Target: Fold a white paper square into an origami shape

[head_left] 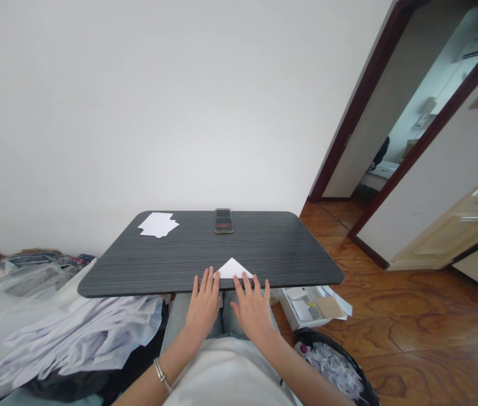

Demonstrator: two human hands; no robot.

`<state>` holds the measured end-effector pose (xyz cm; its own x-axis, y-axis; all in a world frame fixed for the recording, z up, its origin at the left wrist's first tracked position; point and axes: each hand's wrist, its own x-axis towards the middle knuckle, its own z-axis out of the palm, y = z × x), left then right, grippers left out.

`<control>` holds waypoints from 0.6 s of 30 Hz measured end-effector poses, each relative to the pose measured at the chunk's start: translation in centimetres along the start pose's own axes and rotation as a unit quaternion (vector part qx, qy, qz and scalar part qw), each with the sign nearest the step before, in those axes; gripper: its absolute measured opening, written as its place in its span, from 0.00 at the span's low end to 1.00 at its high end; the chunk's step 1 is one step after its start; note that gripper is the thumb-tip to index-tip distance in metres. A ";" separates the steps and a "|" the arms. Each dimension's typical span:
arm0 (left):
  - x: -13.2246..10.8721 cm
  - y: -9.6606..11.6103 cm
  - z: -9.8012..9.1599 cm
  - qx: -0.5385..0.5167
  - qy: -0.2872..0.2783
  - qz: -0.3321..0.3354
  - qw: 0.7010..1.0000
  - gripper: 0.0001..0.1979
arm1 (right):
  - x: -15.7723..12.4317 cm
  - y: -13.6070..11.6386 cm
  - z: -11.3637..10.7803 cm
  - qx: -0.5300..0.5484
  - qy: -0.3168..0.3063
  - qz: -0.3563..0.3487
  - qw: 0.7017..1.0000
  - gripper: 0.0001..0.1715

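A white paper triangle (233, 267) lies flat near the front edge of the dark table, its point facing away from me. My left hand (204, 301) rests at the table edge with fingers stretched out, the fingertips at the paper's left corner. On the other side, my right hand (252, 307) has its fingers spread, and the fingertips press on the paper's lower right part. The left wrist wears a metal bangle (162, 374). Neither hand is closed around anything.
Several white paper sheets (158, 224) lie at the table's far left. A phone (224, 220) stands at the back of the table (281, 248). Clothes (82, 332) are piled on the left. A box of papers (302, 307) and a black-bagged bin (336, 366) sit on the right floor.
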<state>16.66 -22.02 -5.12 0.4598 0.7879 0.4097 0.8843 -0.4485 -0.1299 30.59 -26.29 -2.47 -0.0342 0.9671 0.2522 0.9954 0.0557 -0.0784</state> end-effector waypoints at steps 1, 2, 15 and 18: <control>-0.1 -0.3 0.0 0.003 0.002 -0.009 1.000 0.27 | 0.0 0.0 0.0 0.001 0.001 0.000 1.000 0.33; -0.2 -0.6 -0.1 0.006 0.000 -0.019 1.000 0.27 | -0.1 0.1 0.0 0.001 0.002 -0.001 1.000 0.33; -0.4 -0.5 -1.0 -0.027 -0.007 0.159 0.987 0.26 | -0.1 0.0 0.0 0.000 0.003 -0.001 1.000 0.32; 0.1 -0.5 -0.6 -0.025 -0.014 0.176 0.984 0.27 | 0.0 0.0 0.0 0.000 0.007 -0.004 1.000 0.33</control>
<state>16.26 -21.98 -4.44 0.7398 0.5905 0.3226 0.6648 -0.7154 -0.2149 30.61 -26.34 -2.46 -0.0414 0.9631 0.2661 0.9951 0.0635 -0.0753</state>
